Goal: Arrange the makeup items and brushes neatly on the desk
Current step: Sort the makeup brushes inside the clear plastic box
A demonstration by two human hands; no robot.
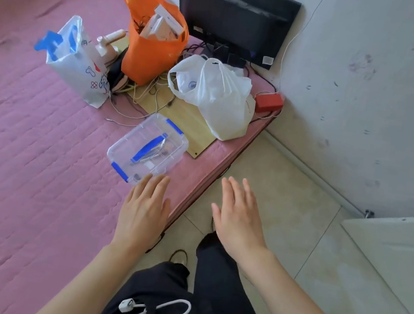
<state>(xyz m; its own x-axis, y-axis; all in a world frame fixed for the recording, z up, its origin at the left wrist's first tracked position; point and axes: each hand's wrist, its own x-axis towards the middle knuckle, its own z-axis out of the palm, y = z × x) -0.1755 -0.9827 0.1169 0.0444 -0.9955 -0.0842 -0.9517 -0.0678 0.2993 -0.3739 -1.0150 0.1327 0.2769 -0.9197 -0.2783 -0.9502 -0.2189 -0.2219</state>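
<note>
A clear plastic box (pixel 148 148) with blue clips and a blue handle lies closed on the pink bed cover, near the bed's corner; thin metal tools show through its lid. My left hand (pixel 144 209) hovers flat, fingers straight, just below the box, its fingertips almost at the box's near edge. My right hand (pixel 238 218) is also open and flat, held over the tiled floor to the right of the bed's edge. Neither hand holds anything.
Behind the box lie a wooden board (pixel 192 125), a white plastic bag (pixel 217 96), an orange bag (pixel 153 44) stuffed with packages, a printed white bag (pixel 77 62), loose cables, a red box (pixel 269 102) and a black monitor (pixel 235 16) against the wall. A white door (pixel 395 255) is at right.
</note>
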